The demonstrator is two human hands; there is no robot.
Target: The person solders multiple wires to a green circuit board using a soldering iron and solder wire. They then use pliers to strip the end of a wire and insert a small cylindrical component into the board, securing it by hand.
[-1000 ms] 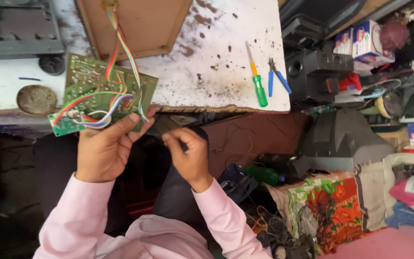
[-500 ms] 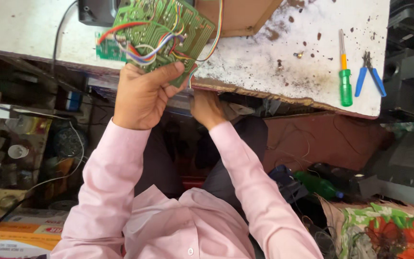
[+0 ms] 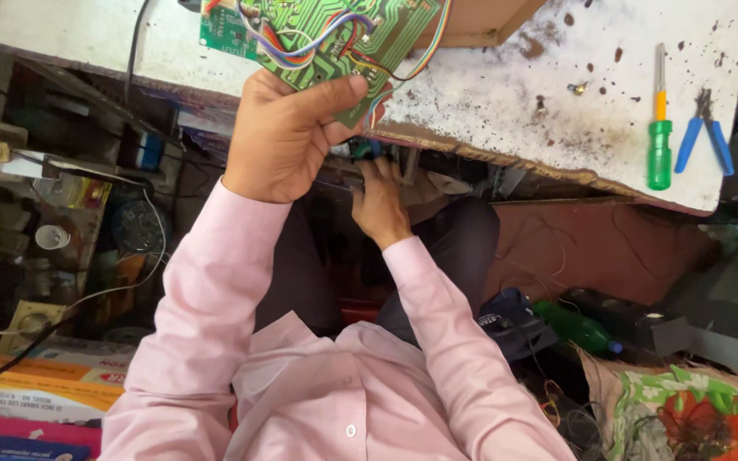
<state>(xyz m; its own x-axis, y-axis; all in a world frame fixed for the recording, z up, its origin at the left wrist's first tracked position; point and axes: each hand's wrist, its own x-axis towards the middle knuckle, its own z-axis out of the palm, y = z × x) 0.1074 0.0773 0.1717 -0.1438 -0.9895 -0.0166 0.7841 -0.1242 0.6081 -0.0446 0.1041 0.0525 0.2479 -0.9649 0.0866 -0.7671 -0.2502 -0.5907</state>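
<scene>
While the green printed circuit board with its bundle of coloured wires (image 3: 326,38) is gripped by the left hand (image 3: 288,137) over the edge of the stained white worktop (image 3: 506,85), perhaps for better light, the right hand (image 3: 379,203) is reached beneath that edge, its grasp hidden.
</scene>
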